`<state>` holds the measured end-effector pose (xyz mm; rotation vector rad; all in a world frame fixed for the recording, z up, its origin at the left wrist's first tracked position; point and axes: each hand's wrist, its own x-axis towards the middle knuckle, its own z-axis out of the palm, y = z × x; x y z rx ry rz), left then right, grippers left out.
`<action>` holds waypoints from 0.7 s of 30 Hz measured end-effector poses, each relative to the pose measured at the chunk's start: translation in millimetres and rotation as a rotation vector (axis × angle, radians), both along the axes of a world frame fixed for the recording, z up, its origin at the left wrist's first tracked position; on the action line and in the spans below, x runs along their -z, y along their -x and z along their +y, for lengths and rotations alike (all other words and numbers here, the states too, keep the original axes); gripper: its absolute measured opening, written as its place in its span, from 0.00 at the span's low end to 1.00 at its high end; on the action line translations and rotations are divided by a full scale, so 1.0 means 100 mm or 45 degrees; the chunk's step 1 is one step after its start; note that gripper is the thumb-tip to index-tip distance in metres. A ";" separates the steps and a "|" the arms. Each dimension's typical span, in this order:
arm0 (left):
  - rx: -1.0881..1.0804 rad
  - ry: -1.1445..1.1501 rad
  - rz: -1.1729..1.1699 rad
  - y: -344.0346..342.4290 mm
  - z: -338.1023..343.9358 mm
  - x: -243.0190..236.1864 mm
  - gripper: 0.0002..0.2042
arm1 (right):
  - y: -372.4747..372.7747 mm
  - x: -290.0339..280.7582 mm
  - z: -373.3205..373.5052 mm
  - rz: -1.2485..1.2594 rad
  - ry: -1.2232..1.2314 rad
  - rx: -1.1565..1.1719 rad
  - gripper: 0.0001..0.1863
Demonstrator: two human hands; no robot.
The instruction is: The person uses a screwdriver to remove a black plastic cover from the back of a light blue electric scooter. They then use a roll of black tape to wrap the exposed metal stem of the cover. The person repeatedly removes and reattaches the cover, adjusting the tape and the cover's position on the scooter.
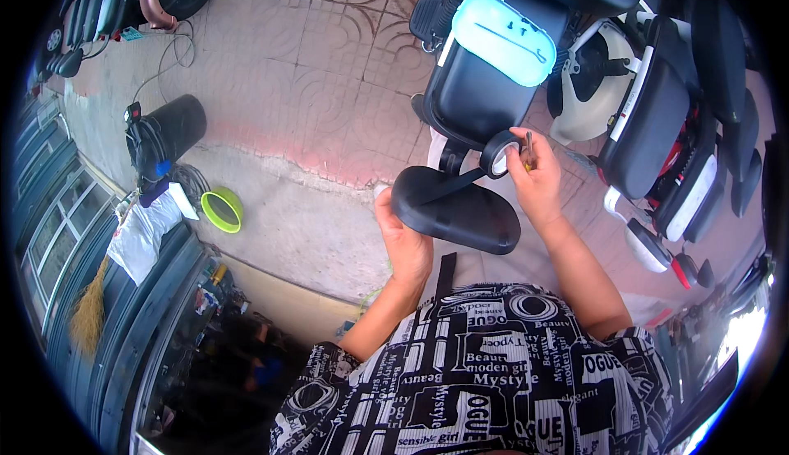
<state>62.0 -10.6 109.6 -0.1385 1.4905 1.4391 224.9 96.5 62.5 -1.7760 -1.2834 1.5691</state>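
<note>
My left hand [403, 241] grips the near left side of a black padded seat cushion [457, 206] held in front of me. My right hand [536, 180] holds a roll of black tape [496, 152] just above the cushion's far edge. A strip of tape runs from the roll down onto the cushion. A small metal tool pokes out between the fingers of my right hand. A black strap [445, 274] hangs below the cushion, against my patterned black-and-white shirt.
A black scooter seat with a pale blue pad [503, 37] stands just beyond my hands. More scooters [657, 110] crowd the right side. On the left lie a black cylinder [168, 130], a lime-green bowl [222, 209], a white bag [141, 233] and a broom [89, 311].
</note>
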 end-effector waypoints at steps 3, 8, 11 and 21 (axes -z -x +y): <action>0.272 0.050 0.156 0.25 -0.15 0.14 0.16 | -0.01 0.04 -0.07 -0.010 0.001 0.001 0.14; 0.447 0.024 0.178 0.86 0.14 0.19 0.10 | 0.05 0.02 -0.08 0.013 -0.005 0.045 0.14; 0.755 -0.300 0.195 1.01 0.52 0.20 0.14 | 0.07 0.04 -0.10 0.048 0.007 0.083 0.14; 1.848 -0.437 -0.138 1.08 1.33 0.00 0.25 | 0.13 0.03 -0.17 0.037 0.044 0.156 0.14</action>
